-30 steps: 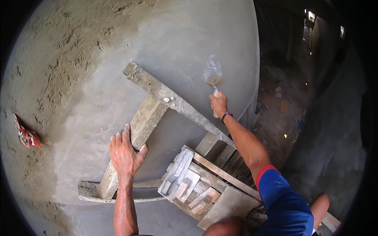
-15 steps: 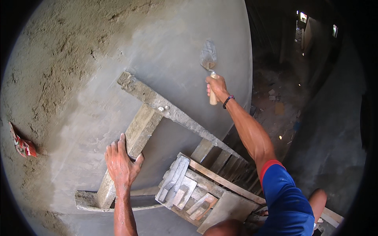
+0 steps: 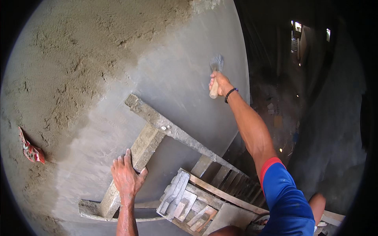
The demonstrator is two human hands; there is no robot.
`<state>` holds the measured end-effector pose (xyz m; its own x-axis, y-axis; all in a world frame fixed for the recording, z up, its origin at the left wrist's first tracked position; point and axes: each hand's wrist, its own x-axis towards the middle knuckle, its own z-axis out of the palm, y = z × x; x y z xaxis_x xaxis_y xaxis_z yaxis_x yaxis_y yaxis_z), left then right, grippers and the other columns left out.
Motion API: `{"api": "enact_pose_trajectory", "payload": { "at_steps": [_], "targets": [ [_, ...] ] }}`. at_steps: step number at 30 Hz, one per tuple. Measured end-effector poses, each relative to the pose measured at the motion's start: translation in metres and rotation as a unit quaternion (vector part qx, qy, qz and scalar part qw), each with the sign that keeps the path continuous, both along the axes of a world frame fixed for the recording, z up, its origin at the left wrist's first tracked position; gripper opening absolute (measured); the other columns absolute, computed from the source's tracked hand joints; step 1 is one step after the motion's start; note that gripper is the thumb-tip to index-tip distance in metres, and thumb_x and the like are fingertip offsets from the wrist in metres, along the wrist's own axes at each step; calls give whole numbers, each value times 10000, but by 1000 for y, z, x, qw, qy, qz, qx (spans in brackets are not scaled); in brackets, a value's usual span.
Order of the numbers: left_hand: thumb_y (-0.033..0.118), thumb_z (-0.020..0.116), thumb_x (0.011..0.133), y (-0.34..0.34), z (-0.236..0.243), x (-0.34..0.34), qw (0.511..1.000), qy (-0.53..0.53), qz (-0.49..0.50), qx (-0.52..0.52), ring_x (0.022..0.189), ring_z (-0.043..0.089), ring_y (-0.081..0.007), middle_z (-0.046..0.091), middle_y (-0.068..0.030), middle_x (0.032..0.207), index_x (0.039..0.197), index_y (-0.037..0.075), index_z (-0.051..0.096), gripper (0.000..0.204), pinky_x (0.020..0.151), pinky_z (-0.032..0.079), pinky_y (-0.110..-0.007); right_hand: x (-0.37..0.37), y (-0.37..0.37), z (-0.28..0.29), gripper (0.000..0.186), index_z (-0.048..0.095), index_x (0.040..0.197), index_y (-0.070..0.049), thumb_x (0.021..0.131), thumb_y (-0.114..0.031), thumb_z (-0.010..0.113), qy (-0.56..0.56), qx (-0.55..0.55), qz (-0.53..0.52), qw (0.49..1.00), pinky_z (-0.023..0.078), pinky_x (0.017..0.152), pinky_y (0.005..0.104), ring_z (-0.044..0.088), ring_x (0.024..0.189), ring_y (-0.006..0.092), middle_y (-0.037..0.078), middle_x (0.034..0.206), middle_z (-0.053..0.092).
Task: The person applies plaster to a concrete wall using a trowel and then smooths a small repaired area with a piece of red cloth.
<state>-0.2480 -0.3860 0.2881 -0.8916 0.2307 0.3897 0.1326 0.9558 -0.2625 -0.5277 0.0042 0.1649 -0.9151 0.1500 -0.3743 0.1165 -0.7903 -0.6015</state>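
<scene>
My right hand (image 3: 221, 83) is wrapped round the wooden handle of a trowel (image 3: 216, 63). Its metal blade lies at the smooth grey plastered wall (image 3: 185, 59) on the far right side. My left hand (image 3: 126, 177) grips the top rung of a cement-crusted wooden ladder (image 3: 146, 145). The thumb is on one side of the rung, with the fingers over the other. Whether the blade touches the wall is hard to tell.
Several floats (image 3: 173, 196) rest on a plank platform (image 3: 230, 220) at the lower middle. Rough brown plaster (image 3: 78, 59) covers the upper left, with a torn red wrapper (image 3: 30, 149) stuck on it. A dark passage with scattered rubble (image 3: 271, 108) lies at the right.
The trowel has tilted, so its blade now looks shorter, and has shifted slightly right. My left hand stays on the rung. The whole view has shifted a little.
</scene>
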Motion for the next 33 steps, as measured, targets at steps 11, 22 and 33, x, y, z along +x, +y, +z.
{"api": "enact_pose_trajectory", "payload": {
  "at_steps": [11, 22, 33],
  "targets": [
    [352, 825, 639, 3, 2, 2, 999, -27, 16, 5, 1002, 511, -323, 559, -155, 1040, 1355, 1, 514, 856, 943, 392, -447, -4, 32, 48, 196, 532, 928, -51, 814, -151, 656, 0, 120, -18, 993, 472, 463, 355, 512, 533, 158, 36, 697, 516],
    [360, 810, 639, -2, 2, 3, 1000, -27, 16, 2, 1016, 506, -328, 553, -155, 1047, 1359, 4, 509, 858, 938, 395, -445, 20, 0, 117, 175, 540, 847, -22, 798, -156, 641, 117, 317, -31, 941, 480, 453, 340, 530, 487, 145, 43, 653, 549],
    [365, 800, 640, 0, 5, 2, 999, -38, 14, 10, 1054, 495, -332, 547, -154, 1087, 1376, 15, 494, 871, 971, 385, -440, 7, -12, 118, 196, 548, 939, -53, 801, -152, 645, 50, 147, -26, 988, 481, 434, 345, 538, 490, 155, 58, 688, 569]
  ]
}}
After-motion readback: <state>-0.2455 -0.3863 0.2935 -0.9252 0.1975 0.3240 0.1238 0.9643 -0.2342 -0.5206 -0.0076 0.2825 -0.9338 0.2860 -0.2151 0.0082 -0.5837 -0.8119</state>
